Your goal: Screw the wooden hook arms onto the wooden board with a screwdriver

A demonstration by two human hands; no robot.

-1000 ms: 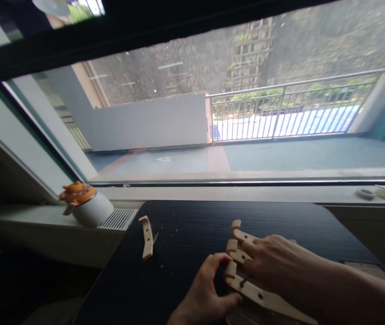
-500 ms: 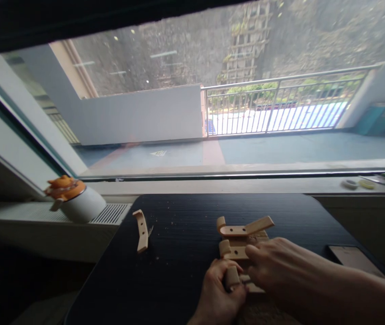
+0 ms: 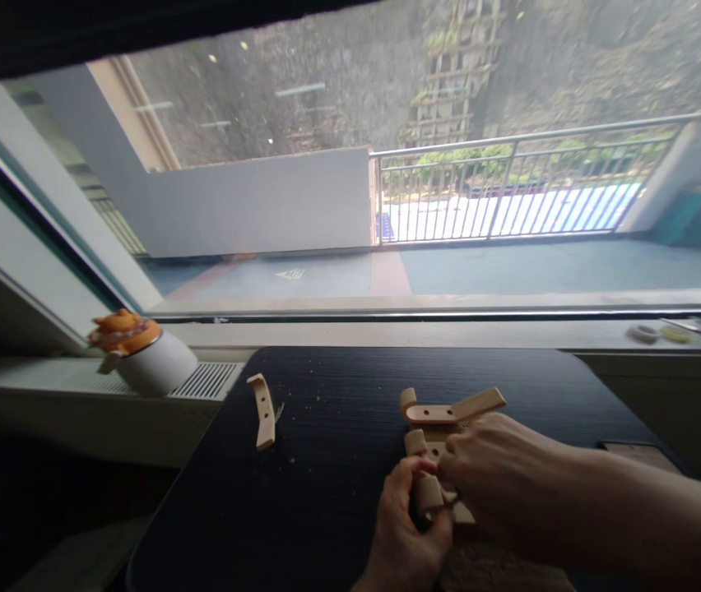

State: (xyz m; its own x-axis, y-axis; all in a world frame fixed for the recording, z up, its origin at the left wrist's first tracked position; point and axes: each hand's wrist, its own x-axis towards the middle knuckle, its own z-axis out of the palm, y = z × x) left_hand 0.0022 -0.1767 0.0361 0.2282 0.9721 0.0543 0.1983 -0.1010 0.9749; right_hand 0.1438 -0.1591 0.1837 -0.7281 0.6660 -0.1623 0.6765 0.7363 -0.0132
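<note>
Three pale wooden hooks lie in a row at the right of the dark table. My left hand (image 3: 406,526) is closed around the curled end of the nearest hook (image 3: 428,495), thumb and fingers on either side. Just right of it, my right hand (image 3: 491,467) is a fist over the same hook. A thin dark sliver shows below its fingers; what it grips is hidden. Beyond are the middle hook (image 3: 415,442), partly covered by my right hand, and the far hook (image 3: 438,414), with two holes and a raised flat end.
Another wooden hook piece (image 3: 265,411) lies at the table's (image 3: 319,526) left, among crumbs. A phone-like dark slab (image 3: 640,452) is partly behind my right forearm. A white pot with an orange top (image 3: 156,362) stands on the sill, and tape rolls (image 3: 643,333) lie at right.
My right fist has turned and shifted slightly left, closer to my left hand. My left hand keeps its hold on the nearest hook. The camera view has moved a little.
</note>
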